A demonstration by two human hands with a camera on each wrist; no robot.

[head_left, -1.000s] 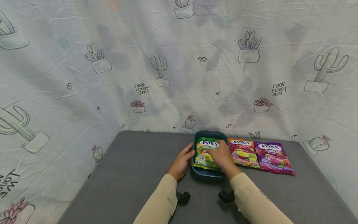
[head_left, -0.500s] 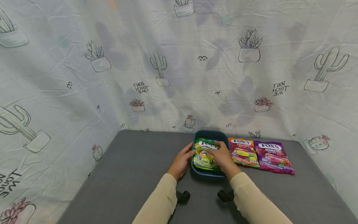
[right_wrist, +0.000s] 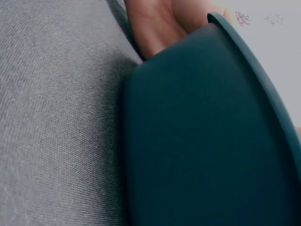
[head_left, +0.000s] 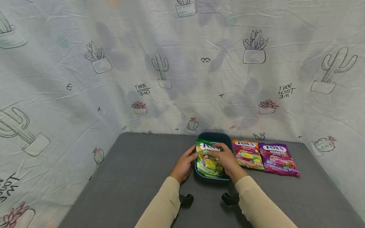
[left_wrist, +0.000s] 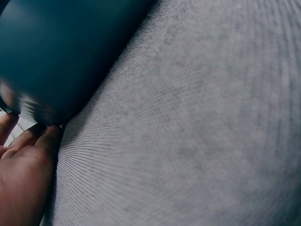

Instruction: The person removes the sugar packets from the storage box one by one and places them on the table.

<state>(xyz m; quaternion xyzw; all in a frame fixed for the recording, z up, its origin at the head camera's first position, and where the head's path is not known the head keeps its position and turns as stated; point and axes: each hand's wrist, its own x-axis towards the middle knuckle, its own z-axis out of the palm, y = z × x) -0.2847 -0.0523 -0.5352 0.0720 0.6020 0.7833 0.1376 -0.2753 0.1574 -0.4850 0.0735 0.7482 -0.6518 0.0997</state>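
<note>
In the head view, a green Fox's candy bag lies in the mouth of a dark blue plastic bin, its left edge overlapping the bin's left rim. My right hand pinches the bag's right side between thumb and fingers; the fingertips are partly hidden. Against the bin's left wall rests my left hand, its fingers extended. The left wrist view shows that hand's fingertips touching the bin's outer wall. In the right wrist view, the bin wall fills the middle, and a hand shows behind it.
An orange Fox's Fruits bag and a purple Fox's Berries bag lie flat, side by side, right of the bin. Grey cloth covers the table. A cactus-print curtain hangs behind and at both sides.
The green candy bag has shifted left and tilted in my right hand, and now covers part of the bin's left rim. My left hand has stayed by the bin.
</note>
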